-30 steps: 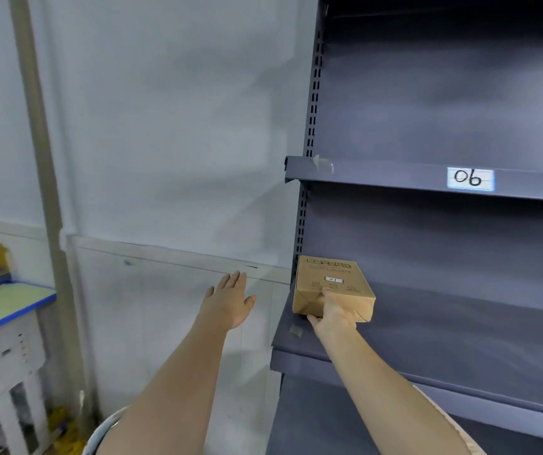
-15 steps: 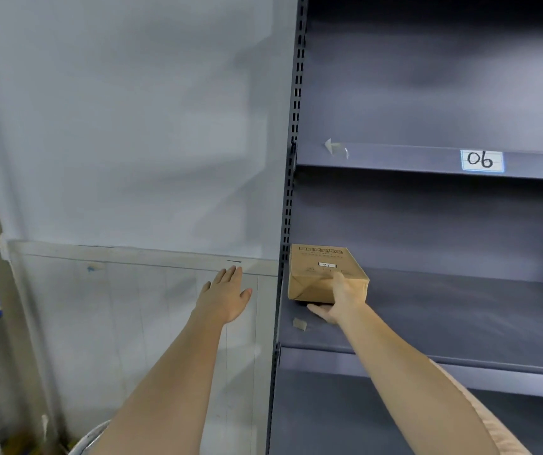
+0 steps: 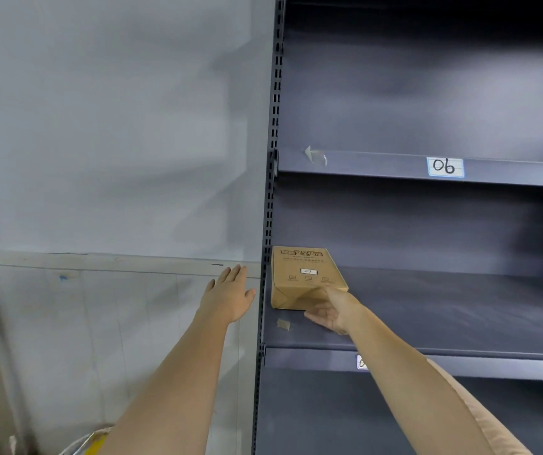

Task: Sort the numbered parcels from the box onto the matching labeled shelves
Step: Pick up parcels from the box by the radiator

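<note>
Right hand (image 3: 332,311) touching one parcel (image 3: 303,279)

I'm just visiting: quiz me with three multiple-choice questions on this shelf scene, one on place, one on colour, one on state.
1. Where is the parcel?
A. on the shelf marked 06
B. on the shelf below the 06 label
C. on the floor

2. What colour is the parcel?
A. brown
B. white
C. blue

3. What is the left hand doing?
A. gripping the parcel
B. holding a label
C. open, holding nothing

Answers: 1 B, it lies at the left end of the lower shelf. 2 A, plain brown cardboard. 3 C, its fingers are straight beside the rack; the right hand touches the parcel.
</note>
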A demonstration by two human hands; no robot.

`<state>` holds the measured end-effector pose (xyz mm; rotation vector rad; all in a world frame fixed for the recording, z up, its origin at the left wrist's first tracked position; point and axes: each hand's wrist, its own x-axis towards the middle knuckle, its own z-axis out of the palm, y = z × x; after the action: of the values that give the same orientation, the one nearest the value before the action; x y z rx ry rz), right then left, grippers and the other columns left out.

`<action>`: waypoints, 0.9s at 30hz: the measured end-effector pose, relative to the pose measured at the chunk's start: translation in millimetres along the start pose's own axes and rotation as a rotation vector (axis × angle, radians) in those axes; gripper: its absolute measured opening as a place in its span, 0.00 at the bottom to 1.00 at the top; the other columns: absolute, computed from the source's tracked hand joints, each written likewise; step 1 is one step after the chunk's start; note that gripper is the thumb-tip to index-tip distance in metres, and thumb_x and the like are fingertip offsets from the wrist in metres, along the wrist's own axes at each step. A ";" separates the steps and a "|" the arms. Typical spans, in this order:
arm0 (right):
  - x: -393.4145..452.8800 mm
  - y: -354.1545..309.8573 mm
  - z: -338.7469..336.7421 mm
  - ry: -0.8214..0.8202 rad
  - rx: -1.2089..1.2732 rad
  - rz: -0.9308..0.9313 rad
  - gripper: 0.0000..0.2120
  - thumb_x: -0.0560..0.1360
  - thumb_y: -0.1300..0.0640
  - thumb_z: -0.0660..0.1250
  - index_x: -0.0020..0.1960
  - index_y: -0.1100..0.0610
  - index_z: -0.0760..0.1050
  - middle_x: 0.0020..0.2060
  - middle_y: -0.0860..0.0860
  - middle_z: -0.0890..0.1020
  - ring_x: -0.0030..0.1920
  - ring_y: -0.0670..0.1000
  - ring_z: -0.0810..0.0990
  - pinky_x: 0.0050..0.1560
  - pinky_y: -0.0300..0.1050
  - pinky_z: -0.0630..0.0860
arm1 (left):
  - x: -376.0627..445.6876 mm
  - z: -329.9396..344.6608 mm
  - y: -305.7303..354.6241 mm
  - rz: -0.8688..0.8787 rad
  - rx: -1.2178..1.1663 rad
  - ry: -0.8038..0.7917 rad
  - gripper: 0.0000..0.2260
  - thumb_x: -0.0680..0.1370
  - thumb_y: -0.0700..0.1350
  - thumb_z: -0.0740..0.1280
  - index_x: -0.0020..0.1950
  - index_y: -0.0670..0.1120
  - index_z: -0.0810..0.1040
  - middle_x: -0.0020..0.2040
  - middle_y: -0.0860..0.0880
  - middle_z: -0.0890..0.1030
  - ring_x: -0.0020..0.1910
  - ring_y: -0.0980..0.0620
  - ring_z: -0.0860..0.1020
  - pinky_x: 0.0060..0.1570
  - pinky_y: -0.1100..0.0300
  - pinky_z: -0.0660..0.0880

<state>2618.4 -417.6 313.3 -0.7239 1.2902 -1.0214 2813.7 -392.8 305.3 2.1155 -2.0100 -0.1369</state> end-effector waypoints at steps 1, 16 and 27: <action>0.6 -0.5 -3.4 0.055 -0.049 -0.048 0.11 0.78 0.60 0.62 0.60 0.61 0.68 0.56 0.62 0.76 0.51 0.61 0.80 0.44 0.53 0.80 | -0.8 -1.3 4.1 0.005 0.004 0.006 0.26 0.84 0.52 0.48 0.78 0.45 0.43 0.79 0.49 0.45 0.78 0.51 0.44 0.75 0.51 0.47; -57.7 -8.7 -249.0 0.547 -1.516 -0.660 0.28 0.82 0.46 0.49 0.78 0.54 0.45 0.78 0.50 0.45 0.77 0.54 0.39 0.75 0.56 0.45 | -24.4 21.6 253.7 0.319 0.071 -0.007 0.26 0.84 0.52 0.48 0.79 0.46 0.44 0.79 0.51 0.45 0.78 0.51 0.44 0.75 0.50 0.48; -191.3 30.6 -586.7 0.962 -1.397 -0.200 0.28 0.82 0.45 0.47 0.78 0.51 0.43 0.78 0.48 0.45 0.77 0.54 0.40 0.74 0.57 0.44 | -151.3 130.7 606.6 0.861 0.012 -0.210 0.25 0.84 0.53 0.48 0.79 0.47 0.45 0.79 0.52 0.44 0.77 0.50 0.43 0.74 0.49 0.47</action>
<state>2054.9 -168.6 266.2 -1.4783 2.8809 -0.4409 2185.2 -279.2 300.3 1.1031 -2.8377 -0.2003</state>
